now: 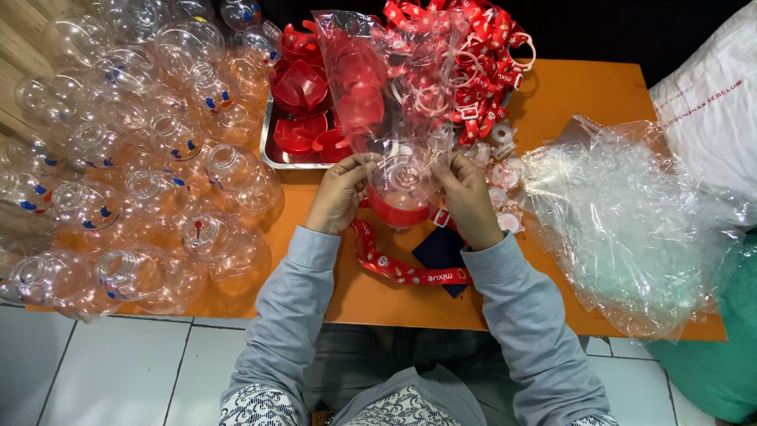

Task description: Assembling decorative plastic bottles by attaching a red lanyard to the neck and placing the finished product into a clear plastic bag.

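Note:
My left hand (341, 193) and my right hand (467, 197) both grip a clear plastic bag (394, 71) that stands upright between them. Inside the bag's lower end sits a clear round bottle with a red cap (400, 207). A red printed strap (398, 268) trails from the bottle onto the orange table (583, 95) in front of me. A dark blue flat piece (441, 251) lies under my right wrist.
Many clear round bottles (142, 158) are heaped at the left. A metal tray (270, 142) of red caps stands behind my hands, with a pile of red straps (481, 47) beside it. Crumpled clear bags (631, 221) lie at the right, small white rings (505, 177) near them.

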